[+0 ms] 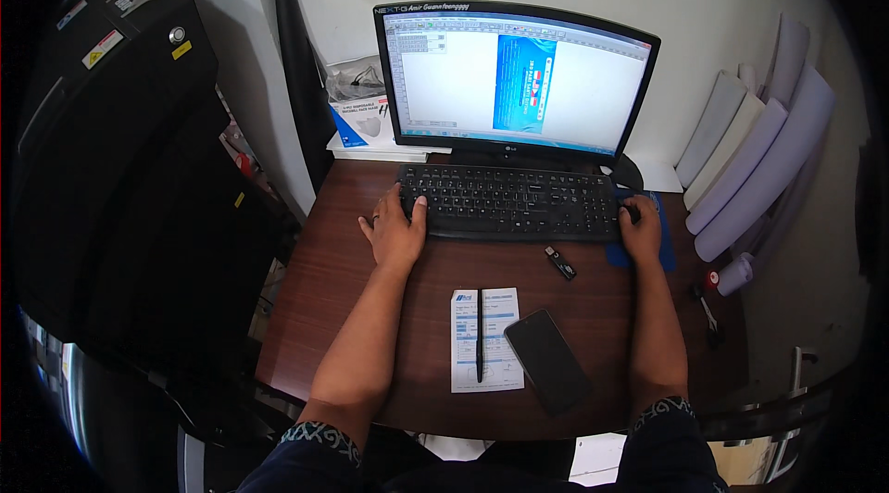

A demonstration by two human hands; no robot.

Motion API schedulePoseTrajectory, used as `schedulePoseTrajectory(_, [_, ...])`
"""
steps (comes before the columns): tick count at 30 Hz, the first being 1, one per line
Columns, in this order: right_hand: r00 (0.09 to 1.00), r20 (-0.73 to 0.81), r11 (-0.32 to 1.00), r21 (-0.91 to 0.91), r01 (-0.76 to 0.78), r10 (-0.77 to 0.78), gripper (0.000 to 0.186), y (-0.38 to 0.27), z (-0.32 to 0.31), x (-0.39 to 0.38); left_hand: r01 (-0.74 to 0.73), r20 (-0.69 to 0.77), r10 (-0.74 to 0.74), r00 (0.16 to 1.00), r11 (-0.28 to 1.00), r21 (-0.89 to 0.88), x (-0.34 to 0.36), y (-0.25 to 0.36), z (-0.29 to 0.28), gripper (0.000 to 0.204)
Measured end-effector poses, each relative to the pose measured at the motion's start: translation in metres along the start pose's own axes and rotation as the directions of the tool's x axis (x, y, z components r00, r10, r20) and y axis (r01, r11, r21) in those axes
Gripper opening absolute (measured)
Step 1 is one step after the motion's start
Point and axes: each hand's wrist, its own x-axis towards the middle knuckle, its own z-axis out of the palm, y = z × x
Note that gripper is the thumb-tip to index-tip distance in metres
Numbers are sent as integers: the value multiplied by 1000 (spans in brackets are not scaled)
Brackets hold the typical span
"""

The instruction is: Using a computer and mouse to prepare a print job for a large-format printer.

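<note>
My left hand (396,232) rests at the left end of a black keyboard (514,203), its fingers spread over the keys and holding nothing. At the keyboard's other end, my right hand (641,234) curls over a dark computer mouse (632,212), which the fingers mostly hide. Beneath the mouse lies a blue mouse pad (669,255). Behind the keyboard stands a monitor (444,76) showing a blue upright design in a drawing window. Between my forearms are a black USB stick (560,262), a printed form (465,359) with a black pen (480,336) across it, and a dark-screened phone (549,361).
Paper rolls (759,178) lean on the wall at the right, beside scissors (709,315) near the desk's (315,336) edge. A large black machine (102,187) stands at left. A white box (361,127) sits left of the monitor.
</note>
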Motion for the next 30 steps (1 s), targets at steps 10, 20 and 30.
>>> schedulePoseTrajectory(10, [1000,-20,1000,14,17,-17,18,-1,1,0,-14,-64,13,998,1000,-12,1,-5,7,61])
schedulePoseTrajectory(20, [1000,-18,1000,27,7,-6,18,-7,0,1,3,-3,-3,1000,1000,3,1,-2,0,66])
schedulePoseTrajectory(30, [1000,7,1000,26,11,-11,20,3,2,0,-18,-50,17,999,1000,-21,0,-2,4,63])
